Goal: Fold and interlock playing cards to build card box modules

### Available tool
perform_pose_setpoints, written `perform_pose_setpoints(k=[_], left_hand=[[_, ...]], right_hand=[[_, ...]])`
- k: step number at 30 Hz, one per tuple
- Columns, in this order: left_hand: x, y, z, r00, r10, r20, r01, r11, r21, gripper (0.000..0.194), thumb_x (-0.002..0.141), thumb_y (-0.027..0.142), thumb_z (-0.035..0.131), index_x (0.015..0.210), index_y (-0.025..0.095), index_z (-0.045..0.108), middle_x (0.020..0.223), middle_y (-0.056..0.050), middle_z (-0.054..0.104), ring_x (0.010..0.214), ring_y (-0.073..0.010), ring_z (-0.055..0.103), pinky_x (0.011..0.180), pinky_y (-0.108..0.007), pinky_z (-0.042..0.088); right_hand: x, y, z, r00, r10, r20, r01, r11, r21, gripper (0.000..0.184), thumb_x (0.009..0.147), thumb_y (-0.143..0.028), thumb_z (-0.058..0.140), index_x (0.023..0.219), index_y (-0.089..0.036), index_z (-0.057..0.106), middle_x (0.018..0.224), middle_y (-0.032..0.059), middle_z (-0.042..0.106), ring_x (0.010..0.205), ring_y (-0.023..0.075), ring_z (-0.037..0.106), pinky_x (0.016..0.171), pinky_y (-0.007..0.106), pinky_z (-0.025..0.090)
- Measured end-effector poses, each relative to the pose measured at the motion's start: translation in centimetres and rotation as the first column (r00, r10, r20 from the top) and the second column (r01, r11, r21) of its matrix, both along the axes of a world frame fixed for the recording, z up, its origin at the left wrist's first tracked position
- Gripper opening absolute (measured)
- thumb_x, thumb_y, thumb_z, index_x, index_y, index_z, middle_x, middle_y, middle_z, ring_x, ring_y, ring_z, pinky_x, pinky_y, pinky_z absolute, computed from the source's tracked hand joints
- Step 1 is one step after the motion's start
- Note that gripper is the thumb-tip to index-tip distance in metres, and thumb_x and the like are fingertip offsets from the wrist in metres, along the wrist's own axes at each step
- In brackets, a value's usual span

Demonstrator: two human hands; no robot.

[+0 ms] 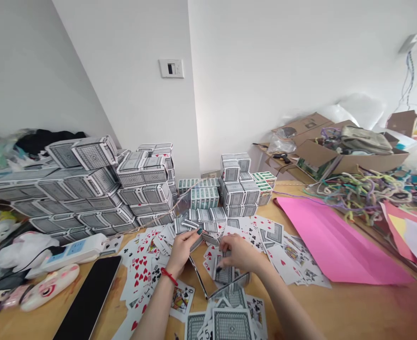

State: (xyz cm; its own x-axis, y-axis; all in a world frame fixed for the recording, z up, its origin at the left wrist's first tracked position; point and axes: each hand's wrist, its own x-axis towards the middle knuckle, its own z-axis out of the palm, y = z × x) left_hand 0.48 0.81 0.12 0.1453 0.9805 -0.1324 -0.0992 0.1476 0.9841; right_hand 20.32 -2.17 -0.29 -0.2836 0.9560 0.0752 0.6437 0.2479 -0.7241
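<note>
Wearing a red string bracelet point(169, 276), my left hand point(184, 245) pinches a folded playing card point(196, 244) between thumb and fingers. My right hand point(239, 252) is curled over the middle of the table, its fingers bent around grey-backed playing cards point(226, 275); what its fingertips grip is partly hidden. Between my forearms, thin dark-edged cards point(198, 278) stand on edge in a V shape. Just beyond the hands sits a row of small boxes folded from cards point(208, 215). Loose cards lie face up and face down around both hands.
Stacks of card-built blocks point(84, 184) rise at the left and a smaller stack point(240, 186) at the back centre. A black tablet-like slab point(90, 300) and a power strip point(75, 251) lie left. Pink paper point(336, 241), tangled cords point(357, 193) and an open carton point(368, 160) occupy the right.
</note>
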Motion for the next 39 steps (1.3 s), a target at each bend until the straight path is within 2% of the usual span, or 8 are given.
perform_pose_setpoints(k=[2, 5, 10, 14, 18, 24, 30, 39], left_hand=[[0.0, 0.0, 0.0, 1.000, -0.010, 0.010, 0.010, 1.000, -0.005, 0.033, 0.063, 0.041, 0.068, 0.084, 0.016, 0.074, 0.086, -0.008, 0.073, 0.081, -0.0257, 0.065, 0.075, -0.034, 0.049], [0.0, -0.1, 0.0, 1.000, -0.012, 0.016, 0.012, 1.000, -0.002, 0.032, 0.063, 0.039, 0.068, 0.084, 0.016, 0.074, 0.085, -0.007, 0.073, 0.081, -0.0251, 0.065, 0.075, -0.033, 0.048], [0.0, -0.2, 0.4, 1.000, -0.003, 0.025, 0.003, 1.000, 0.002, 0.030, 0.064, 0.037, 0.068, 0.085, 0.016, 0.074, 0.085, -0.007, 0.073, 0.079, -0.0245, 0.065, 0.076, -0.033, 0.048], [0.2, -0.3, 0.5, 0.999, -0.004, 0.037, 0.005, 1.000, -0.005, 0.030, 0.064, 0.037, 0.068, 0.085, 0.016, 0.073, 0.084, -0.007, 0.073, 0.077, -0.0237, 0.065, 0.073, -0.033, 0.049], [0.3, -0.3, 0.5, 0.999, 0.018, 0.032, -0.018, 1.000, -0.007, 0.032, 0.063, 0.040, 0.068, 0.083, 0.016, 0.074, 0.083, -0.007, 0.073, 0.077, -0.0240, 0.065, 0.071, -0.032, 0.049], [0.3, -0.1, 0.5, 1.000, 0.017, 0.003, -0.017, 1.000, 0.014, 0.028, 0.062, 0.039, 0.069, 0.078, 0.016, 0.074, 0.081, -0.007, 0.073, 0.079, -0.0248, 0.064, 0.075, -0.034, 0.048], [0.1, 0.2, -0.1, 0.999, 0.008, -0.037, -0.006, 0.998, 0.055, 0.027, 0.063, 0.037, 0.068, 0.080, 0.016, 0.074, 0.084, -0.007, 0.073, 0.090, -0.0268, 0.062, 0.083, -0.035, 0.044], [0.0, 0.1, -0.3, 0.998, 0.022, -0.061, -0.017, 0.996, 0.083, 0.026, 0.067, 0.035, 0.066, 0.085, 0.017, 0.074, 0.088, -0.006, 0.073, 0.090, -0.0241, 0.062, 0.083, -0.031, 0.045]], right_hand=[[-0.2, -0.5, 0.3, 0.994, 0.009, 0.112, -0.010, 1.000, 0.010, 0.047, 0.037, -0.029, 0.084, 0.077, -0.020, 0.062, 0.083, 0.0038, 0.061, 0.081, 0.0231, 0.051, 0.068, 0.030, 0.041], [-0.5, -0.9, 0.6, 0.973, 0.014, 0.230, -0.009, 1.000, -0.025, 0.050, 0.035, -0.027, 0.083, 0.077, -0.019, 0.059, 0.090, 0.0055, 0.056, 0.087, 0.0248, 0.047, 0.073, 0.033, 0.040], [-0.2, -0.2, -0.2, 0.988, -0.041, -0.152, 0.008, 0.976, -0.216, 0.029, 0.044, -0.011, 0.074, 0.060, -0.019, 0.052, 0.066, -0.0024, 0.052, 0.068, 0.0165, 0.048, 0.063, 0.027, 0.037], [0.7, 0.8, -0.7, 0.938, -0.082, -0.338, -0.018, 0.959, -0.282, 0.012, 0.061, -0.012, 0.060, 0.069, -0.019, 0.054, 0.057, -0.0051, 0.051, 0.054, 0.0113, 0.047, 0.053, 0.022, 0.035], [1.8, 1.3, -0.8, 0.850, -0.159, -0.502, -0.008, 0.949, -0.316, 0.008, 0.070, -0.025, 0.058, 0.074, -0.019, 0.057, 0.062, -0.0036, 0.052, 0.056, 0.0109, 0.047, 0.053, 0.022, 0.036], [1.9, 1.3, -0.5, 0.673, -0.250, -0.696, -0.054, 0.922, -0.384, 0.032, 0.075, -0.050, 0.052, 0.078, -0.019, 0.058, 0.069, 0.0026, 0.059, 0.062, 0.0146, 0.053, 0.057, 0.027, 0.041], [0.3, 0.9, 0.0, 0.415, -0.364, -0.834, -0.207, 0.855, -0.476, 0.026, 0.072, -0.042, 0.062, 0.077, -0.017, 0.063, 0.074, 0.0054, 0.064, 0.058, 0.0126, 0.051, 0.047, 0.022, 0.032], [0.3, 1.4, -1.3, 0.347, -0.424, -0.836, -0.160, 0.852, -0.499, 0.025, 0.064, -0.039, 0.072, 0.072, -0.018, 0.060, 0.059, -0.0019, 0.057, 0.049, 0.0092, 0.046, 0.045, 0.020, 0.031]])
